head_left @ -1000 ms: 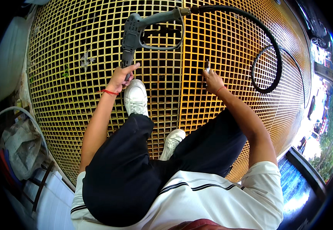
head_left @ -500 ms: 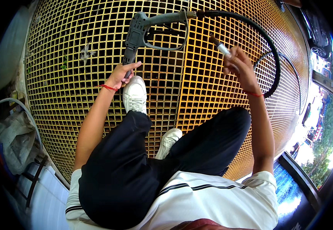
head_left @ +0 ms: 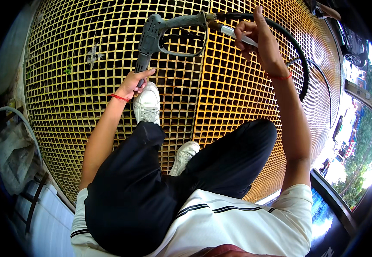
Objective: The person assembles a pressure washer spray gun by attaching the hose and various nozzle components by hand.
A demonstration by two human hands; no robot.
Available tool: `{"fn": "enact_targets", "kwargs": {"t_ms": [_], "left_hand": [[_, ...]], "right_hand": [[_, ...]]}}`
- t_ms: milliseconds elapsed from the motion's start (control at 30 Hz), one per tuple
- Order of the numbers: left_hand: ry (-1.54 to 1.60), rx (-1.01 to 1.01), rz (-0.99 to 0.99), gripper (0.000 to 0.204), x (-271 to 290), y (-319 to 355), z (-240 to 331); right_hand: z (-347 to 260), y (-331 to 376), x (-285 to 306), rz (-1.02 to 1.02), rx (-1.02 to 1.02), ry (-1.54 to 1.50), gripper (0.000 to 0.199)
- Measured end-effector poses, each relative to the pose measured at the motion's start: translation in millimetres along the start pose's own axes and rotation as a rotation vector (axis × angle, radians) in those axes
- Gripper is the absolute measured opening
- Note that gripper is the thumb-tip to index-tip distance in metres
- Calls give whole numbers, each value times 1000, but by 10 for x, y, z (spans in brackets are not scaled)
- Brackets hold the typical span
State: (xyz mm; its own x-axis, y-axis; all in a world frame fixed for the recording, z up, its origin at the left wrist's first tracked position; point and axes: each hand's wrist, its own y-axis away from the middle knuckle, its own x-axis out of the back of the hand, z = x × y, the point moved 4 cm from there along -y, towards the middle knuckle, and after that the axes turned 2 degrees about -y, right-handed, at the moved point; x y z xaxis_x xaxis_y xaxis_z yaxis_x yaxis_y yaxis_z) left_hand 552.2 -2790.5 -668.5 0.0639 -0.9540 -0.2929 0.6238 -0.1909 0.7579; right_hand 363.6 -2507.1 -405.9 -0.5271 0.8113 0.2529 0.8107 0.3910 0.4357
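Observation:
A dark grey pressure washer gun is held over the grating, its trigger guard and handle turned to the far side. My left hand wraps round the lower end of its barrel, thumb stretched along it. In my right hand is a small white-handled brush with a dark tip, its fingers curled round the handle and the thumb raised. That tip is beside the gun's brass hose fitting; whether they touch I cannot tell. A black hose runs from the fitting and curves to the right.
Yellow floor grating lies under everything. My white shoes stand on it close to the gun. A crumpled grey-white sheet and a curved pale pipe are at the left edge. A parked dark car is at the far right.
My right hand has moved away from me and slightly left, bringing the brush to the gun's hose fitting. Its thumb has lifted. The left hand keeps the barrel in much the same place.

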Motion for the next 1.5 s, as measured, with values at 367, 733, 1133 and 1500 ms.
{"fn": "enact_targets", "kwargs": {"t_ms": [367, 733, 1133, 1500], "left_hand": [[-1, 5, -4, 47, 24, 40, -13], [17, 28, 15, 46, -16, 95, 22], [23, 9, -10, 46, -5, 107, -26], [-106, -66, 16, 40, 4, 181, 322]], "right_hand": [[-52, -43, 65, 20, -33, -31, 82], [-116, -72, 35, 98, -99, -43, 89], [331, 100, -18, -53, -3, 142, 72], [2691, 399, -340, -210, 14, 893, 27]]}}
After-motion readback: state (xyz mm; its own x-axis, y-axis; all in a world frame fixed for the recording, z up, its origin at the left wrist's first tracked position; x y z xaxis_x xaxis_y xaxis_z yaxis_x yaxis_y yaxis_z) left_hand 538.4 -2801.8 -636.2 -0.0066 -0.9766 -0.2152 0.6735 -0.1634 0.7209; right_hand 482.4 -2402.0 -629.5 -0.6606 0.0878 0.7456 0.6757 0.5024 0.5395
